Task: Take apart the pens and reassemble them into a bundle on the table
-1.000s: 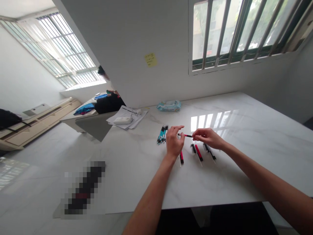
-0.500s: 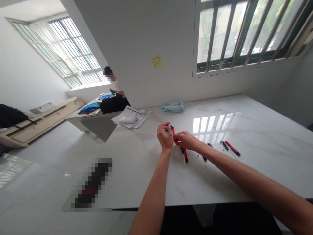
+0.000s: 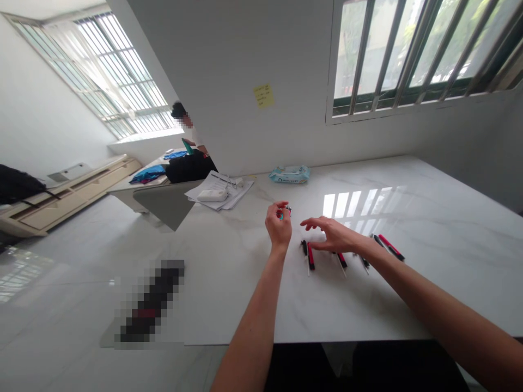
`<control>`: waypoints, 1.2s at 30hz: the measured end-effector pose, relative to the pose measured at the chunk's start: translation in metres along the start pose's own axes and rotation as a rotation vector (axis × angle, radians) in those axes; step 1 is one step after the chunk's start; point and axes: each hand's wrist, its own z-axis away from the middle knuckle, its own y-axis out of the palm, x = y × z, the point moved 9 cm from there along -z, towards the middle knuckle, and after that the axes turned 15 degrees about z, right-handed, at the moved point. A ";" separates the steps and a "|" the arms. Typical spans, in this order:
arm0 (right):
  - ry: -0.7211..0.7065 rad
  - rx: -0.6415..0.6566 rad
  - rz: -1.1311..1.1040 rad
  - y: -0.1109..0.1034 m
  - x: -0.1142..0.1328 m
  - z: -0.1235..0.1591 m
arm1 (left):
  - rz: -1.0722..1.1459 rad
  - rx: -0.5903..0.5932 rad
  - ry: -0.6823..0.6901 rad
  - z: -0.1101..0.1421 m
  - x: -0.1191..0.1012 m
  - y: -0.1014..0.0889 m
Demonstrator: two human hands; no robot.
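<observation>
My left hand point(image 3: 279, 224) is raised over the marble table, its fingers curled round several pens point(image 3: 289, 210). Bits of red, black and teal show between the fingers; the rest of the pens is hidden. My right hand point(image 3: 329, 233) hovers to the right with fingers apart and nothing in it. Below its thumb lies a red and black pen barrel point(image 3: 311, 257) beside a thin white refill point(image 3: 308, 265). A second red and black barrel point(image 3: 341, 261) lies partly under the hand. Farther right are black pen parts point(image 3: 364, 262) and another red and black barrel point(image 3: 391, 247).
A pack of wipes point(image 3: 290, 174) sits by the wall. Papers point(image 3: 229, 202) with a white device point(image 3: 212, 195) on them lie to its left. A blurred dark object point(image 3: 151, 305) is at the front left. A person point(image 3: 196, 142) is at another table behind.
My right hand has drawn away from the left hand to the right and its fingers have spread. The red and black pen seen between the hands is now mostly hidden in my left hand.
</observation>
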 end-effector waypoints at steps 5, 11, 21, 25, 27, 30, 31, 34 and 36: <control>0.020 -0.033 -0.009 0.011 0.007 0.003 | -0.035 0.056 0.011 0.004 -0.001 0.009; 0.036 -0.011 0.012 0.021 0.007 -0.003 | -0.043 0.092 0.008 0.005 0.000 0.016; 0.015 -0.012 0.009 0.028 0.003 -0.007 | -0.038 0.096 -0.018 0.005 0.006 0.018; 0.003 -0.056 -0.006 0.024 0.004 -0.007 | -0.024 0.098 -0.021 0.005 0.006 0.018; 0.006 -0.071 -0.048 0.022 0.004 -0.006 | -0.012 0.100 -0.028 0.005 0.006 0.018; 0.012 -0.071 -0.128 0.019 0.003 -0.005 | 0.005 0.107 -0.040 0.005 0.006 0.019; 0.016 -0.071 -0.148 0.019 0.003 -0.005 | 0.009 0.112 -0.043 0.005 0.006 0.020; 0.029 -0.071 -0.192 0.017 0.002 -0.005 | 0.017 0.135 -0.043 0.006 0.006 0.022; 0.037 -0.080 -0.220 0.016 0.002 -0.005 | 0.024 0.151 -0.040 0.006 0.006 0.024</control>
